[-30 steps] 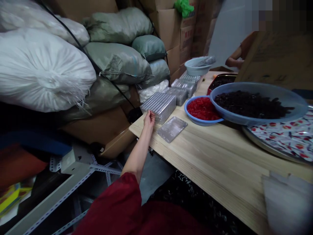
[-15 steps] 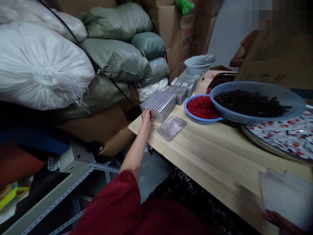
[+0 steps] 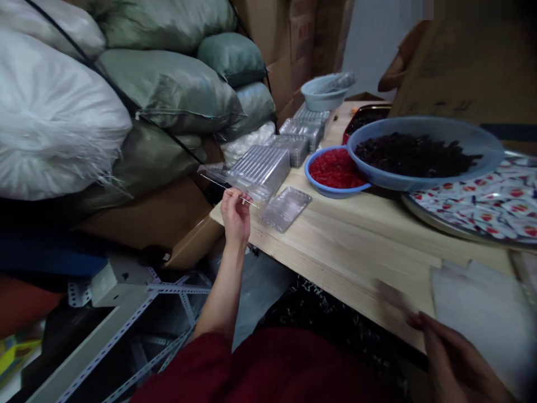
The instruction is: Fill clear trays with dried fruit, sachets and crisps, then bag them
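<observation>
My left hand (image 3: pixel 237 215) is closed on the edge of a thin clear plastic tray (image 3: pixel 213 174), which is tilted beside a stack of the same clear trays (image 3: pixel 265 165). A single clear tray (image 3: pixel 287 210) lies flat on the wooden table just right of that hand. At the lower right, my right hand (image 3: pixel 451 352) pinches a small flat brownish piece (image 3: pixel 392 299); motion smears it, so its kind is unclear. A pale sheet-like stack (image 3: pixel 474 308) lies near this hand, also blurred.
Further stacks of trays (image 3: pixel 300 134) and a pale blue basin (image 3: pixel 323 98) stand behind. A blue bowl of red pieces (image 3: pixel 335 170) and a larger basin of dark pieces (image 3: pixel 415 159) sit beside a patterned tray (image 3: pixel 490 207). Stuffed sacks (image 3: pixel 168 84) line the left; another person's arm (image 3: pixel 396 67) shows behind.
My left hand has lifted a clear tray off the stack. My right hand has come further into view with the brownish piece. The whole view has shifted slightly.
</observation>
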`<state>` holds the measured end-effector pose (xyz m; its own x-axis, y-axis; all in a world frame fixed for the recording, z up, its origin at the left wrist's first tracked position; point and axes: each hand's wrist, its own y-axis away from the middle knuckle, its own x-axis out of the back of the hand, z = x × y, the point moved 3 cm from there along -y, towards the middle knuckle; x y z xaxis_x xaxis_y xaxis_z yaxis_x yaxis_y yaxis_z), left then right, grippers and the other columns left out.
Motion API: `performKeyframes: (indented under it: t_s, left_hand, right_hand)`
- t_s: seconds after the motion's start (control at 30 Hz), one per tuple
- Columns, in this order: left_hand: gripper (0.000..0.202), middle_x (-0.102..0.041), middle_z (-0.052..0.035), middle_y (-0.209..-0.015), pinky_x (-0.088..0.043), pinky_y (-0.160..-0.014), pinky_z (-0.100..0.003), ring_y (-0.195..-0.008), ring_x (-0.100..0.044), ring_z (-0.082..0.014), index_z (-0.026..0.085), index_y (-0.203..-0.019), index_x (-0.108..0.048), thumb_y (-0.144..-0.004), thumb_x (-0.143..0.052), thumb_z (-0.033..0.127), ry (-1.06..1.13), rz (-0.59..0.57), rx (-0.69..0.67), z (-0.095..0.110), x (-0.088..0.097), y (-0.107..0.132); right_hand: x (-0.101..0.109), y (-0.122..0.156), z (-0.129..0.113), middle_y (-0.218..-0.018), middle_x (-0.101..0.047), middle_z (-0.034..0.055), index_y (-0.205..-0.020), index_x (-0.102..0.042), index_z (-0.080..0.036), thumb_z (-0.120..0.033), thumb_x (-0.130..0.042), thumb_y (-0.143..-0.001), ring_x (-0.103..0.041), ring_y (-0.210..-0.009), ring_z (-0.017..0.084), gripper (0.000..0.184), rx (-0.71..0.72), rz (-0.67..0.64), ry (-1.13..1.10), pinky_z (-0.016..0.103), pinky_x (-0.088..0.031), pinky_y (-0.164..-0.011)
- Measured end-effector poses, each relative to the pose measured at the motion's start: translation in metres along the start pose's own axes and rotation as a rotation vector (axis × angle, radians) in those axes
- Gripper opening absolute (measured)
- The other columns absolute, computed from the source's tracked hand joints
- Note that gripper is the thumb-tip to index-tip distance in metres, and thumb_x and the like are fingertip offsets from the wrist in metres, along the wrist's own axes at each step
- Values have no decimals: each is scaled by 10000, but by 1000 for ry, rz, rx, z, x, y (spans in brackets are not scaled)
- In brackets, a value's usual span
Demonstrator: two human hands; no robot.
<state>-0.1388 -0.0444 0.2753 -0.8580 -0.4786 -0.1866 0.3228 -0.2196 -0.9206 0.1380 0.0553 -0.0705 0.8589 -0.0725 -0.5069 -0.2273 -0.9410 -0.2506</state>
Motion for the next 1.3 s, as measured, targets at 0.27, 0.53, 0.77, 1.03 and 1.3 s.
performKeyframes:
  t_s: [0.27, 0.53, 0.77, 1.03, 1.3]
  left_hand:
    - [114, -579, -28, -936, -477, -682, -242, -711, -563, -91, 188, -902, -603, -950, -626, 289, 111, -438, 772, -49, -79, 214]
    - [462, -684, -128, -1196, -518, -947, -386, -1045, -665, -203, 212, -1248, -538, -978, -492, 584, -243, -347, 933, -91, -40, 199]
    - [628, -387, -151, -1587, -327, -1175, -508, -1459, -373, -292, 249, -1501, -376, -947, -608, 431, -1083, -909, -38, -110, -53, 174]
    - [412, -417, -89, -1592, -203, -1196, -587, -1516, -258, -320, 311, -1370, -567, -958, -579, 330, -1070, -837, -66, -117, -63, 184]
    - [268, -643, -151, -1243, -323, -1148, -494, -1252, -535, -307, 209, -1098, -674, -839, -703, 269, -829, -615, -232, -139, -140, 2]
  right_hand:
    - [-77, 3, -25, -1296, -652, 61, -1575, -292, -364, -444, -694, -899, -692, -971, 153, 790, -317, -310, -702, 383, -570, -949]
    - [-40, -24, 39, -1007, -647, 16, -1461, -496, -305, -359, -753, -840, -611, -783, 112, 673, -228, -75, -517, 294, -587, -746]
    - [-60, -41, 49, -1182, -597, 110, -1462, -513, -231, -353, -613, -939, -614, -927, 175, 546, 145, -72, -39, 406, -577, -865]
    - [-65, -30, 39, -1604, -370, 80, -1553, -374, -359, -359, -608, -978, -246, -1531, 321, 621, 680, -253, 451, 629, -224, -1213]
    - [-77, -33, 61, -1608, -378, 81, -1580, -329, -357, -320, -600, -984, -272, -1529, 318, 656, 754, -226, 467, 638, -284, -1195]
